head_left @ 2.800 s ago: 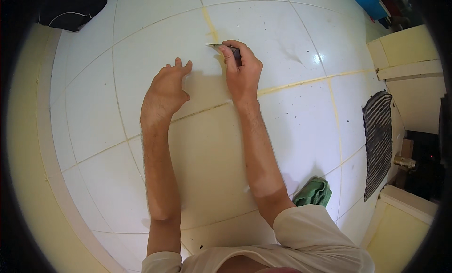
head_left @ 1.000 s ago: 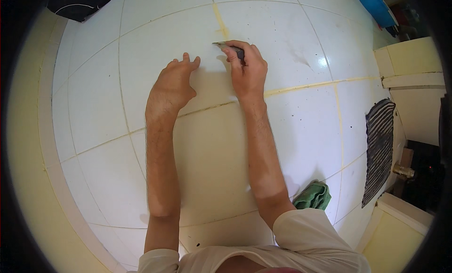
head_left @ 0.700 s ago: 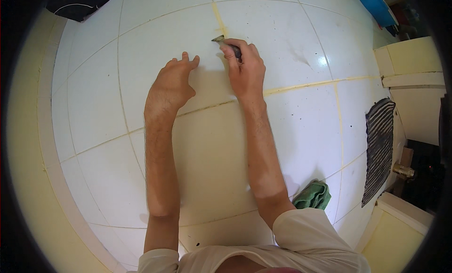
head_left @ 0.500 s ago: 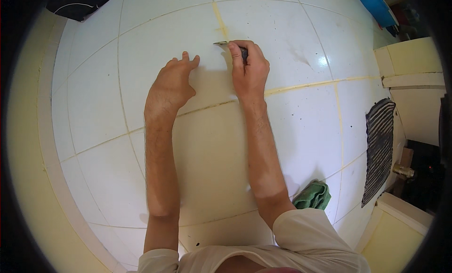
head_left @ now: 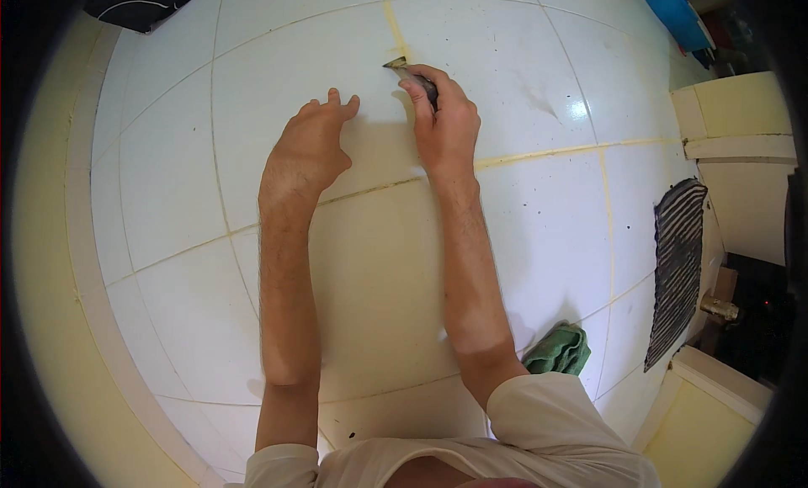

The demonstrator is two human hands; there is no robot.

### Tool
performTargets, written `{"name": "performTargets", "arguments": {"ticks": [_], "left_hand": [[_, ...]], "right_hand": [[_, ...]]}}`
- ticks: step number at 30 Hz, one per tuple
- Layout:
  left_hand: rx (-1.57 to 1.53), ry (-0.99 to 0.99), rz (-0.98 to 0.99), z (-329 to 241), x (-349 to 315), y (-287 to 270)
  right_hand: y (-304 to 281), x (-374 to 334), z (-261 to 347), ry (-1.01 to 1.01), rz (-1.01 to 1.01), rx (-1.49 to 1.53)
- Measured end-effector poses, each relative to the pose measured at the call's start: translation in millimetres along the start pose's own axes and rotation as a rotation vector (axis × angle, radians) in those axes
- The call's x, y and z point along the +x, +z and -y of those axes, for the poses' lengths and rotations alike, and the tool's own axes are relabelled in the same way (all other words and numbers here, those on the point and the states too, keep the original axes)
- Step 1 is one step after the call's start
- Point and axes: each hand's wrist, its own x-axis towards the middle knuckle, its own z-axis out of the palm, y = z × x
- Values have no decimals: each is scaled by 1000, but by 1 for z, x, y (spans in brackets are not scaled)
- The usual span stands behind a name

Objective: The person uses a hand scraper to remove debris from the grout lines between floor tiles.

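Observation:
My right hand (head_left: 450,126) is closed around the dark handle of a small scraper (head_left: 396,64). The scraper's flared metal blade points up and to the left, beside a tile joint filled with yellowish grout (head_left: 394,29). Most of the handle is hidden in my palm and fingers. To the left, my left hand (head_left: 305,156) has its fingers spread over the white floor tiles (head_left: 286,63) and holds nothing. Whether it bears on the tile or hovers just above I cannot tell.
A green cloth (head_left: 559,350) lies crumpled by my right elbow. Farther right is a black-and-white striped mat (head_left: 678,265). A black bag-like item (head_left: 145,4) sits far left, a blue container (head_left: 676,17) far right. A pale wall (head_left: 50,261) runs along the left.
The scraper's blade has moved slightly away from me and turned, showing more of its flat face. My right fingers have shifted with it. My left hand is nearly unmoved.

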Motion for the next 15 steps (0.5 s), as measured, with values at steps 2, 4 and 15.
{"name": "performTargets", "arguments": {"ticks": [2,4,15], "left_hand": [[12,-4,3,-1,-1,-1],[18,-6,2,2,0,0],[52,-7,12,0,0,-1]], "right_hand": [[-1,-1,2,1,-4,23],[1,-2,3,2,-23,50],[3,0,-1,-7,-44,48]]}}
